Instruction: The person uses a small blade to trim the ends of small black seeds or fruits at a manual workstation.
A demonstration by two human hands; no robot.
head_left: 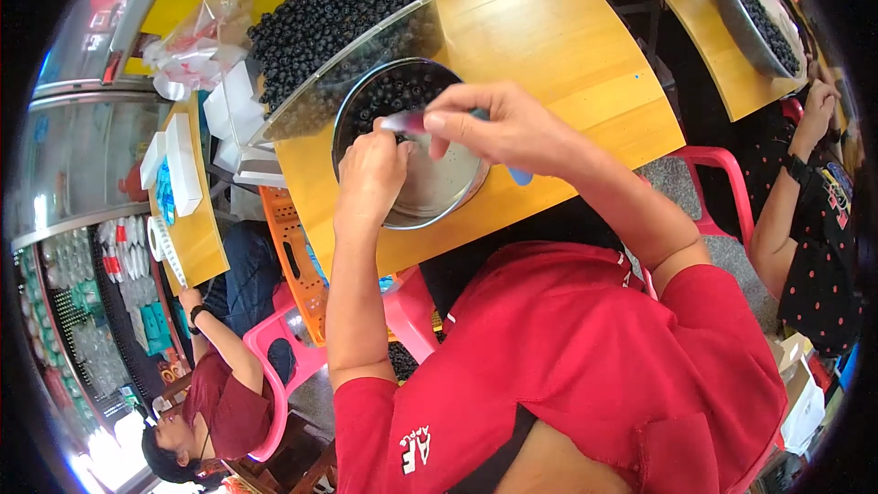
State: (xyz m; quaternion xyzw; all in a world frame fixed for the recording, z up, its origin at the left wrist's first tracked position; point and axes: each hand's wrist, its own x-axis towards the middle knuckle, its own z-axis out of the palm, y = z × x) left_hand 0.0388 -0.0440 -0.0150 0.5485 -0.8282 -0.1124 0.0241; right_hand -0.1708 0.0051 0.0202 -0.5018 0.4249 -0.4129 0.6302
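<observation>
My right hand [512, 128] grips a small knife with a blue handle [519, 176], whose short blade [401, 123] is stained purple. The blade meets the fingertips of my left hand [370, 174], which are pinched together. What they pinch is too small and covered to make out. Both hands are over a round metal bowl [428, 221], at its near side. Small dark round berries [402, 91] lie in the bowl's far part, and its pale bottom shows on the near side.
A large clear plastic tub [416, 2] heaped with dark berries [338, 9] stands behind the bowl on the wooden table [540, 27]. A crumpled plastic bag [197, 50] lies left of it. An orange crate [293, 256] is below the table edge. People sit at left and right.
</observation>
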